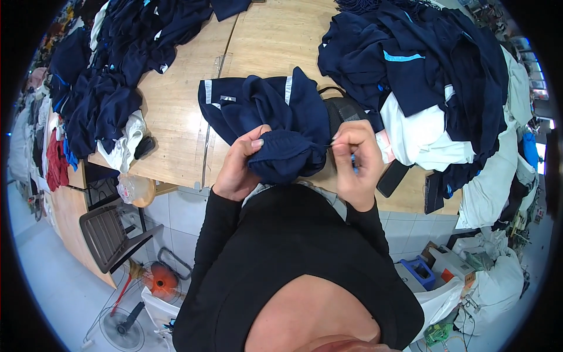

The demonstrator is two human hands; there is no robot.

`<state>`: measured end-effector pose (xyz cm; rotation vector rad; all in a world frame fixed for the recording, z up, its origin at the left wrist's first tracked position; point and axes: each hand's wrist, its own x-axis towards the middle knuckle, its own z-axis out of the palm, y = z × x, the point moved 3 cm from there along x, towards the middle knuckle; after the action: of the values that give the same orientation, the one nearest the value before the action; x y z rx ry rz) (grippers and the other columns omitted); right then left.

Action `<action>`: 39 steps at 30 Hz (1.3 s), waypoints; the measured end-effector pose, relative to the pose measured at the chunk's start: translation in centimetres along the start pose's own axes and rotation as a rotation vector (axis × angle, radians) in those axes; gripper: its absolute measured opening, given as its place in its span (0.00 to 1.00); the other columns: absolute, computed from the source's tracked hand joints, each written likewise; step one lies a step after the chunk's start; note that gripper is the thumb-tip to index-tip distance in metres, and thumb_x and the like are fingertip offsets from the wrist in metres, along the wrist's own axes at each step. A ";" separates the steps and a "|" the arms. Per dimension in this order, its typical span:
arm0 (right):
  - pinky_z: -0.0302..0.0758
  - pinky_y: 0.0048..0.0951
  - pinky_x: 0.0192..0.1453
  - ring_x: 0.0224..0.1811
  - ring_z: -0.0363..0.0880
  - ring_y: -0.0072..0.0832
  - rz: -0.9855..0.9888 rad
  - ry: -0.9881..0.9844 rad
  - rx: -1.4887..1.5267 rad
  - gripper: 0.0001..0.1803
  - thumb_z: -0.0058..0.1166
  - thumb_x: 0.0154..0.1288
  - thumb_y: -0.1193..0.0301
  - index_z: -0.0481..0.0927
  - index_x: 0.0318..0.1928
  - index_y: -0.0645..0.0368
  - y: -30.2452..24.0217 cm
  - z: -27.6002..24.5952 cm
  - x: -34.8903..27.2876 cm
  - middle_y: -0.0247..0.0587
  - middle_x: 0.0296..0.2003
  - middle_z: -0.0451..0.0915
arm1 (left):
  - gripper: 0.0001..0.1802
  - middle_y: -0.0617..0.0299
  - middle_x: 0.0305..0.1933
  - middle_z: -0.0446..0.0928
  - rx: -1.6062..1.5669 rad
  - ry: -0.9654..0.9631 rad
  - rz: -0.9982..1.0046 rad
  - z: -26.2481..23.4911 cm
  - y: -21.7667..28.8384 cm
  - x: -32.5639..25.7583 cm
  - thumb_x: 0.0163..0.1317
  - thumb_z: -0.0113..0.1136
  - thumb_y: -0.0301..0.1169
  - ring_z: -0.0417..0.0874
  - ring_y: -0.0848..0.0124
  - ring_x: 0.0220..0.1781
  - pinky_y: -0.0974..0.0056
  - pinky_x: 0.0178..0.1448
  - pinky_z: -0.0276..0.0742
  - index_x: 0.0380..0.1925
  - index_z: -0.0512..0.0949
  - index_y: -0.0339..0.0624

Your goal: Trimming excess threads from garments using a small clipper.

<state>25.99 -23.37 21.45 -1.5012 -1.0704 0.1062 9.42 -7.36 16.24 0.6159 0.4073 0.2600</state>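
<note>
Hands (240, 167) (358, 161) closed on navy garment (281, 126)

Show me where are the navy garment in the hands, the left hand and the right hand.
navy garment (267, 114): head view, on the spread upper part on the table.
left hand (239, 167): head view, on the back of the hand.
right hand (359, 161): head view, on the back of the hand.

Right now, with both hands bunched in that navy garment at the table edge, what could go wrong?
The left hand grips a bunched fold of the navy garment, hiding the spot the right hand pinches at; a slip there could snag cloth. The garment hangs over the table edge and might slide off. The right-hand pile crowds close and could topple in.
</note>
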 end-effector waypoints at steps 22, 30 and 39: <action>0.66 0.21 0.36 0.30 0.72 0.15 0.239 0.095 0.052 0.09 0.62 0.83 0.73 0.82 0.40 0.63 1.2 -1.7 -0.2 0.31 0.33 0.82 | 0.18 0.62 0.56 0.85 -0.115 0.219 -0.088 -1.2 0.2 -0.7 0.81 0.48 0.41 0.90 0.68 0.60 0.59 0.69 0.87 0.58 0.79 0.41; 0.77 0.23 0.39 0.34 0.86 0.21 0.296 -0.303 0.089 0.14 0.72 0.73 0.75 0.91 0.56 0.65 0.8 2.4 -0.6 0.46 0.42 0.93 | 0.21 0.60 0.60 0.86 -0.292 0.061 -0.061 -3.0 -1.2 0.3 0.84 0.52 0.40 0.89 0.67 0.63 0.58 0.70 0.86 0.66 0.79 0.38; 0.68 0.23 0.36 0.29 0.73 0.16 0.395 -0.282 0.269 0.10 0.63 0.82 0.71 0.88 0.43 0.66 0.6 2.0 -0.6 0.33 0.28 0.81 | 0.12 0.66 0.49 0.84 -0.195 -0.065 0.000 -1.1 -0.4 0.2 0.84 0.56 0.35 0.88 0.77 0.50 0.68 0.59 0.87 0.54 0.80 0.38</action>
<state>24.70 -22.16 20.17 -1.4587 -0.9213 0.7280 9.16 -7.03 15.11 0.4320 0.3149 0.2757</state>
